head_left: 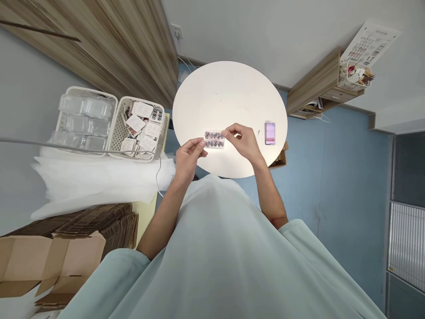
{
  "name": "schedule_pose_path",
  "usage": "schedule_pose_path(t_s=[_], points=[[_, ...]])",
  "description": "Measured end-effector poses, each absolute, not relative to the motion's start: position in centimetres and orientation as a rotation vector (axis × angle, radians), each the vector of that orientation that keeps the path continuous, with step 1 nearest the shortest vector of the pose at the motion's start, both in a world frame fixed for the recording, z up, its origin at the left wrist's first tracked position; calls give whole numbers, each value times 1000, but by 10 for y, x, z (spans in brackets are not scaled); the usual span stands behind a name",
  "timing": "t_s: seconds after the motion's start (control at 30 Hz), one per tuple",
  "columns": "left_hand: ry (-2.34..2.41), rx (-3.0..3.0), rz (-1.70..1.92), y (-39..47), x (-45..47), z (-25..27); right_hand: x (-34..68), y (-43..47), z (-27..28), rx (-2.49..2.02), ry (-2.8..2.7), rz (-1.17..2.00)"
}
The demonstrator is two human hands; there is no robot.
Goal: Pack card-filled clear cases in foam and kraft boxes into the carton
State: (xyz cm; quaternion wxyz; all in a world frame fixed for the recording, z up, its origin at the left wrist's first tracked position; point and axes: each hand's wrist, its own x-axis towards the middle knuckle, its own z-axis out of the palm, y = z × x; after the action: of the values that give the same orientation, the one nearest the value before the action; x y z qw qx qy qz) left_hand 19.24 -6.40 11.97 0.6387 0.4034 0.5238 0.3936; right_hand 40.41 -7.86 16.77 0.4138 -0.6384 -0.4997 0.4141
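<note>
A small clear pack of press-on nails (214, 140), dark and patterned in two rows, is at the near part of the round white table (229, 93). My left hand (190, 155) pinches its left edge between thumb and fingers. At its upper right corner, my right hand (244, 139) has thumb and forefinger pressed together on the pack. Whether the pack touches the tabletop or is held just above it, I cannot tell.
A phone (270, 133) lies on the table's right side. Left of the table stand a basket of cards and nail packs (114, 133) and a basket of clear plastic boxes (114, 99). A grey cable (83, 145) crosses there. Folded cardboard boxes (93, 226) are stacked at lower left.
</note>
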Motion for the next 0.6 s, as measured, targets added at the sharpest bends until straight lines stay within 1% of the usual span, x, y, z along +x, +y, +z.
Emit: schedule_pose_path(t_s=[0.23, 0.47, 0.6], points=[[1231, 1049, 717, -46, 192, 124, 409, -92, 163, -1578, -1344, 967], [1198, 1059, 679, -39, 196, 131, 416, -116, 153, -1495, -1167, 1226], [1174, 1062, 741, -40, 202, 135, 424, -132, 148, -1479, -1136, 1254]])
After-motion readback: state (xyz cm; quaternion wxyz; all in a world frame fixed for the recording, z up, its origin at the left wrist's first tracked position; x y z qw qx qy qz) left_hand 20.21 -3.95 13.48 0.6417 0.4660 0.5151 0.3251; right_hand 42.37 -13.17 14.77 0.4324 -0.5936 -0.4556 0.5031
